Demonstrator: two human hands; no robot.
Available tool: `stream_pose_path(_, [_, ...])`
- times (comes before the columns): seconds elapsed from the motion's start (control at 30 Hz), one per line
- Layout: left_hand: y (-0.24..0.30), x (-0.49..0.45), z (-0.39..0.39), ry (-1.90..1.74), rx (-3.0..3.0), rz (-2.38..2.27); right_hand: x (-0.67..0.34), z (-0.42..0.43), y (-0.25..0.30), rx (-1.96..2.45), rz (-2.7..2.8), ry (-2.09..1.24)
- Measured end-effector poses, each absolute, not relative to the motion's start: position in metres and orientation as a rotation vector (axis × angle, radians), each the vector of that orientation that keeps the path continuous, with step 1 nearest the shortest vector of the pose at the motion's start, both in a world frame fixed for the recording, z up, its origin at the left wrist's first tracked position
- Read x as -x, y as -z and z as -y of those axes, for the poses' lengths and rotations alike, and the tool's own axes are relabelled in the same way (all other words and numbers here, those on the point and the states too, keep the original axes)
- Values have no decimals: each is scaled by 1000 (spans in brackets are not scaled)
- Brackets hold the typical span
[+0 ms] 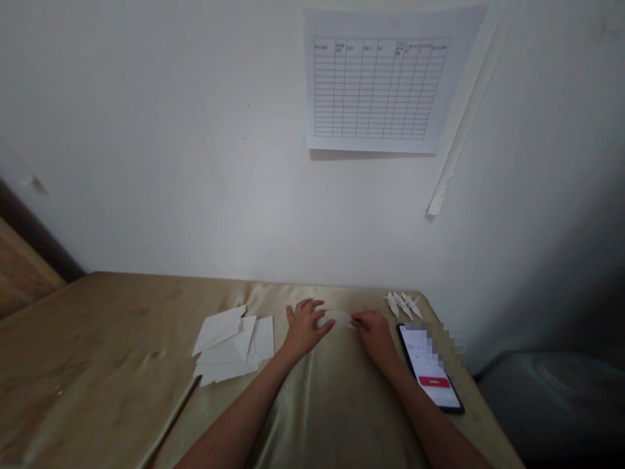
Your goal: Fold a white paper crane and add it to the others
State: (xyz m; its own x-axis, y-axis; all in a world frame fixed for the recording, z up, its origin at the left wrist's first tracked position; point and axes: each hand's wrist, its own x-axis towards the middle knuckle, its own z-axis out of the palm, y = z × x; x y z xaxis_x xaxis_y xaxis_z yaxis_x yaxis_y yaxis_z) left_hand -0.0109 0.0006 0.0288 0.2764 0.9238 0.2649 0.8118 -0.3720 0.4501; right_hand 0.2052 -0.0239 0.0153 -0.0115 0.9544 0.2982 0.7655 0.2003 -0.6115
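A small piece of white paper (340,318) lies on the cloth-covered table between my two hands. My left hand (303,331) rests at its left end with the fingers spread and the thumb stretched toward the paper. At the right end, my right hand (377,332) has its fingertips pinched together on the paper's edge. Beyond my right hand sits a row of small folded white paper cranes (403,304). To the left of my left hand is a loose, overlapping pile of white paper sheets (229,348).
A phone (430,368) with a lit screen lies right of my right forearm, near the table's right edge. The shiny gold tablecloth (112,352) has creases. Behind the table rises a white wall (195,163) with a printed table sheet (381,85) on it.
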Motion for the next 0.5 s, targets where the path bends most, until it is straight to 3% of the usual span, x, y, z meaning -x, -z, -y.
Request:
stream_pose_path(0.2, [-32, 13, -1, -759, -2318, -1601, -205, 21, -11, 1709, 1786, -430])
stream_pose_path(0.5, [-28, 10, 4, -447, -2520, -1454, -193, 29, -11, 1825, 1930, -286])
